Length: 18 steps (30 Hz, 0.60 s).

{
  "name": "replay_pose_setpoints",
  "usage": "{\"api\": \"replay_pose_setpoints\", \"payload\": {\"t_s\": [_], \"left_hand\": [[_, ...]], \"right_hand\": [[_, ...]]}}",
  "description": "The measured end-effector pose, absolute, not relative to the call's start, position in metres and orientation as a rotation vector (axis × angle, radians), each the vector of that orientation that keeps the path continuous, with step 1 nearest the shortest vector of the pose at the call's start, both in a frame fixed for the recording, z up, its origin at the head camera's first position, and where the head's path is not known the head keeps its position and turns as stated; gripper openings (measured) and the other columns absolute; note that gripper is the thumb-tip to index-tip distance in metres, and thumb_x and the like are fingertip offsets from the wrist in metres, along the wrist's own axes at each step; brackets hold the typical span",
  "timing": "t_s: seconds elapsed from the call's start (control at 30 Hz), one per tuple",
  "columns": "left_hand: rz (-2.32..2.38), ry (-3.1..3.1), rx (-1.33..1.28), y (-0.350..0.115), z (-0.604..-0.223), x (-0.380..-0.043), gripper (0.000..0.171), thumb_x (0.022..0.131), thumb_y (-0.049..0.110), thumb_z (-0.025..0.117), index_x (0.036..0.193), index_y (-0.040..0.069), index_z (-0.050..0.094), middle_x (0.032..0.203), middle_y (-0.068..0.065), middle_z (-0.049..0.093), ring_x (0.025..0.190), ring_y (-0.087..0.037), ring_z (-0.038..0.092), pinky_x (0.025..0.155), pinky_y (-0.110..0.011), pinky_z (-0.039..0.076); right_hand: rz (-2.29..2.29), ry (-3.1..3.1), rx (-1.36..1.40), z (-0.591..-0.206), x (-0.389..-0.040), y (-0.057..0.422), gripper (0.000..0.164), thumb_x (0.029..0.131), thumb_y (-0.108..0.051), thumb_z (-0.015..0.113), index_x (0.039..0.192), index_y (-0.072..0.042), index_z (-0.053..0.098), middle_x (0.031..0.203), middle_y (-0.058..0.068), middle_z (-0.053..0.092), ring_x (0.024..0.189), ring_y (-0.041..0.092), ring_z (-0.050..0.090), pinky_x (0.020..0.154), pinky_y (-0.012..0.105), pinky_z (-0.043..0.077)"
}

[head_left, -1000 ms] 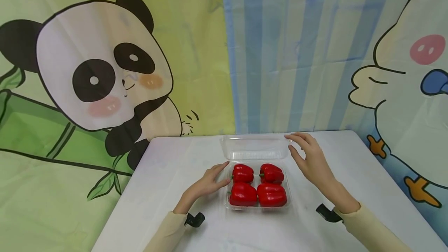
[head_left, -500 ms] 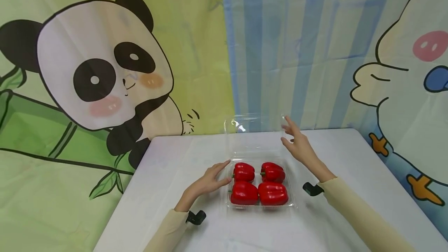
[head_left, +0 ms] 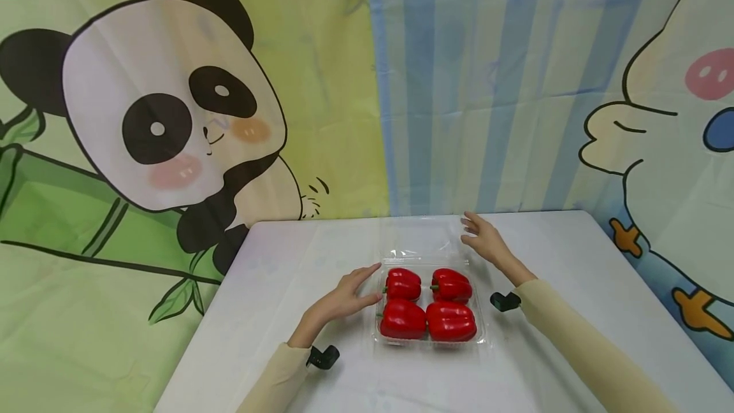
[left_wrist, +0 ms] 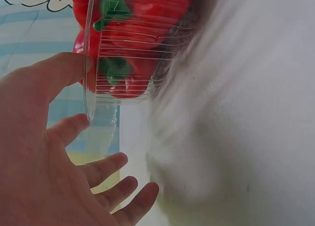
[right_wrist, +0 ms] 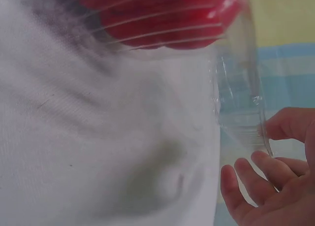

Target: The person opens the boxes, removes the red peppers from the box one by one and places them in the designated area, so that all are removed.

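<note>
A clear plastic clamshell box (head_left: 427, 340) on the white table holds several red bell peppers (head_left: 451, 322) with green stems. Its transparent lid (head_left: 423, 241) is raised at the far side, and its exact tilt is hard to make out. My left hand (head_left: 343, 298) is at the box's left side; in the left wrist view, thumb and index finger touch the box rim (left_wrist: 89, 95) while the other fingers spread loosely. My right hand (head_left: 486, 244) pinches the lid's right edge between thumb and index finger, as the right wrist view shows at the lid corner (right_wrist: 263, 132).
The white table (head_left: 275, 253) extends around the box on all sides. Behind its far edge hangs a printed curtain (head_left: 321, 81) with a panda and blue stripes. Black wrist cameras (head_left: 323, 357) sit on both sleeves.
The right hand swung the lid up from its laid-back position, and the lid's top edge has since dropped lower in view. The left hand has stayed at the box's left side.
</note>
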<state>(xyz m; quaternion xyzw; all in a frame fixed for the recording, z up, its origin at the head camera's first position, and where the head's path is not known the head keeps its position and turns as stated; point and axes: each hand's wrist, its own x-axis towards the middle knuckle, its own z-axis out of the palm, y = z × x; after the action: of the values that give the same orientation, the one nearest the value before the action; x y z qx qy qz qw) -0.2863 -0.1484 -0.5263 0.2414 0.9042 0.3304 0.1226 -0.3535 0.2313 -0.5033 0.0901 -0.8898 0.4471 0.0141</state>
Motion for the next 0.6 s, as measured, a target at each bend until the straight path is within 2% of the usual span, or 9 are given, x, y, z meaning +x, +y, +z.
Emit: {"api": "replay_pose_setpoints", "payload": {"t_s": [0.3, 0.6], "left_hand": [[0.953, 2.636, 0.695, -0.148, -0.526, -0.287, 0.075, 0.094, 0.054, 0.059, 0.159, 0.028, 0.031, 0.159, -0.012, 0.038, 0.146, -0.040, 0.034, 0.109, -0.070, 0.035], [0.954, 2.632, 0.680, -0.148, -0.527, -0.288, 0.075, 0.094, 0.054, 0.060, 0.159, 0.031, 0.031, 0.159, -0.012, 0.039, 0.145, -0.040, 0.035, 0.109, -0.070, 0.035]], "right_hand": [[1.655, -2.877, 0.134, -0.517, -0.360, 0.236, 0.069, 0.102, -0.014, 0.051, 0.158, 0.003, 0.016, 0.160, 0.027, 0.030, 0.144, 0.047, 0.036, 0.110, 0.059, 0.041], [1.639, -2.903, 0.083, -0.524, -0.362, 0.236, 0.069, 0.100, -0.016, 0.052, 0.158, 0.002, 0.020, 0.159, 0.026, 0.032, 0.143, 0.046, 0.038, 0.109, 0.056, 0.045]]}}
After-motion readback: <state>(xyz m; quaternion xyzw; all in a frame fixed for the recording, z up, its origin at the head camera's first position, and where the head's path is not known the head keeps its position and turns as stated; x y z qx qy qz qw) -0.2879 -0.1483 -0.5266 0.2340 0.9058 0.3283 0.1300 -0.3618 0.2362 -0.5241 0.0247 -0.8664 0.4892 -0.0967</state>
